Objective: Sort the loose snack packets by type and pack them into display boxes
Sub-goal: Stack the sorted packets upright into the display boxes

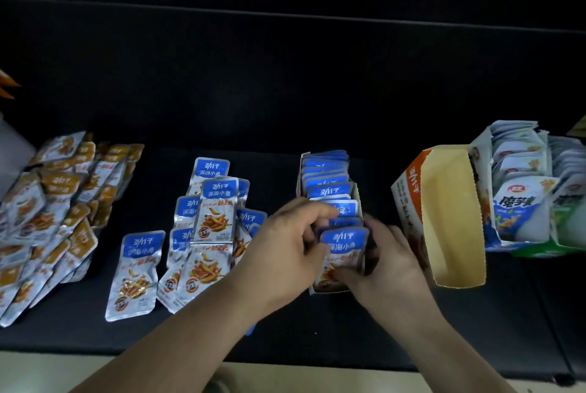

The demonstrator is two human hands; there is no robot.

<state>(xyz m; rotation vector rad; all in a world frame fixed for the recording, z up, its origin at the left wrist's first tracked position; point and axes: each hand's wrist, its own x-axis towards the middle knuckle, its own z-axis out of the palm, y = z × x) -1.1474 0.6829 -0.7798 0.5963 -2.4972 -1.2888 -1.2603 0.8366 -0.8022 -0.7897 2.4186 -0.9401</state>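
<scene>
The fingers [352, 275] of the right hand [385, 261] curl around the lower edge of a blue-topped packet [344, 246] standing at the near end of a narrow display box [357, 199], gripping it from the right. The left hand [285, 248] comes in from 8 o'clock, its fingers bent over the packet's left edge and the tops of the packets behind it, pinching them together. That box sits just right of centre on the black table [317, 323], filled with a row of upright blue packets [325, 170] running away toward 12 o'clock.

At 9 o'clock from the hands, a loose pile of matching blue packets [209, 224] lies flat on the table, one lone packet [134, 275] nearest the table's front edge. Farther left, at the frame's edge, a larger heap of orange-topped packets [54, 211] overlaps loosely.

At 3 o'clock, just beside the right hand, an empty orange-and-white box [444, 218] lies tilted, its open interior showing. Beyond it toward 2 o'clock, a box of white-and-blue packets [520, 189] stands packed, touching it.
</scene>
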